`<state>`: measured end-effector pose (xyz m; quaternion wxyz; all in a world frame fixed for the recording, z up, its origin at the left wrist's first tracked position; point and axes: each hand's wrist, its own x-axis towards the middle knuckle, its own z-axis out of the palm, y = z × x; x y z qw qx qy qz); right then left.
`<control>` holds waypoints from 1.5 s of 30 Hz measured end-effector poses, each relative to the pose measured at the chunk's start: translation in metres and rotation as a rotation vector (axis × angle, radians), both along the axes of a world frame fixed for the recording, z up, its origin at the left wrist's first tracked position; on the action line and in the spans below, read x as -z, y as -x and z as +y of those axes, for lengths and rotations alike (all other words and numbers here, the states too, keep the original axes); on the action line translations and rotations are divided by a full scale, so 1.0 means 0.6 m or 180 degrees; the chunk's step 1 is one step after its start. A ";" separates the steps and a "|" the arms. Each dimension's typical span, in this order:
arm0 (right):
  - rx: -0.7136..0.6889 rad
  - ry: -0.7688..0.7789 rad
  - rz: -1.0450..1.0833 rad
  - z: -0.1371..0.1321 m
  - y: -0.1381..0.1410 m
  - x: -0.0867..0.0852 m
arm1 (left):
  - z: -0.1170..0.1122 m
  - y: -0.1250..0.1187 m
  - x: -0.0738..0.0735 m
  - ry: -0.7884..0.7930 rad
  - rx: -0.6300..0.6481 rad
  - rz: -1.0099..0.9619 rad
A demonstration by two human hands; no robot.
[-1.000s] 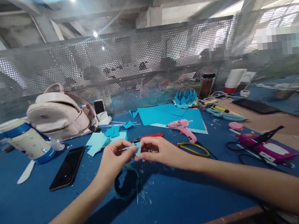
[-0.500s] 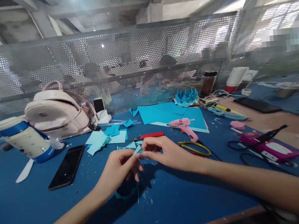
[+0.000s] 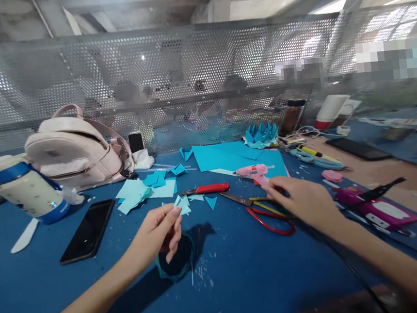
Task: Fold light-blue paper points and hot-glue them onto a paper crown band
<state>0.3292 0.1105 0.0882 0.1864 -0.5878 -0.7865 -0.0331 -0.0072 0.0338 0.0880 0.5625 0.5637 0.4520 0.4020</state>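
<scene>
My left hand (image 3: 157,234) pinches a small folded light-blue paper piece (image 3: 182,205) between thumb and forefinger, held just above the blue table. Under it lies a dark round form wrapped in teal paper (image 3: 177,259). Off to the right, my right hand (image 3: 303,201) reaches the pink glue gun (image 3: 255,172), its fingers curled round the gun's handle. Red-handled scissors (image 3: 268,222) lie open just in front of that hand. A loose blue paper triangle (image 3: 211,201) rests between the two hands.
A red utility knife (image 3: 211,189), cut blue paper scraps (image 3: 138,192), large blue sheets (image 3: 226,156) and a folded paper lotus (image 3: 261,135) lie further back. At left are a black phone (image 3: 87,230), pink backpack (image 3: 73,153) and bottle (image 3: 21,190). A perforated metal screen (image 3: 187,80) closes the far side.
My right hand has let go of the paper piece and moved right to the glue gun. My left hand keeps the paper alone. The scissors now show where the right hand was.
</scene>
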 end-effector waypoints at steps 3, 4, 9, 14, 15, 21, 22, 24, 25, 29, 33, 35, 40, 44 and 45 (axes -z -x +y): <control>0.0525 0.0272 -0.0228 0.018 -0.041 0.006 | 0.006 0.005 -0.003 -0.0024 0.0040 0.0050; 0.0546 0.0458 -0.0178 0.026 -0.050 0.008 | 0.008 0.007 -0.004 -0.0044 0.0053 0.0083; -0.0031 0.1052 0.0509 0.073 -0.061 0.021 | 0.026 0.021 -0.011 -0.0172 0.0144 0.0065; -0.0207 0.1369 0.0869 0.094 -0.039 0.033 | 0.057 0.055 -0.015 -0.0416 -0.0294 -0.0318; -0.0192 0.1392 0.0896 0.096 -0.036 0.036 | 0.064 0.062 -0.013 -0.0456 -0.0383 -0.0370; -0.0080 0.1234 0.0995 0.109 -0.034 0.057 | 0.093 0.081 0.023 -0.0560 -0.0645 -0.0423; -0.0076 0.1217 0.1006 0.111 -0.034 0.058 | 0.094 0.081 0.031 -0.0563 -0.0632 -0.0386; -0.0078 0.1166 0.1045 0.112 -0.031 0.055 | 0.097 0.081 0.046 -0.0571 -0.0578 -0.0303; -0.0080 0.1136 0.1071 0.112 -0.027 0.052 | 0.098 0.081 0.053 -0.0572 -0.0544 -0.0261; -0.0152 0.1053 0.1315 0.102 0.002 0.028 | 0.106 0.082 0.078 -0.0550 -0.0443 -0.0153; -0.0413 0.1026 0.1837 0.083 0.062 0.003 | 0.117 0.073 0.093 -0.0553 -0.0349 -0.0178; -0.0695 0.1070 0.2223 0.072 0.101 0.001 | 0.121 0.066 0.098 -0.0599 -0.0315 -0.0212; -0.1155 0.1274 0.2792 0.049 0.185 0.030 | 0.121 0.060 0.106 -0.0703 -0.0249 -0.0224; -0.1372 0.1503 0.2771 0.027 0.201 0.066 | 0.118 0.065 0.110 -0.0655 -0.0174 -0.0165; -0.1372 0.1603 0.2750 0.022 0.199 0.073 | 0.118 0.066 0.111 -0.0628 -0.0159 -0.0151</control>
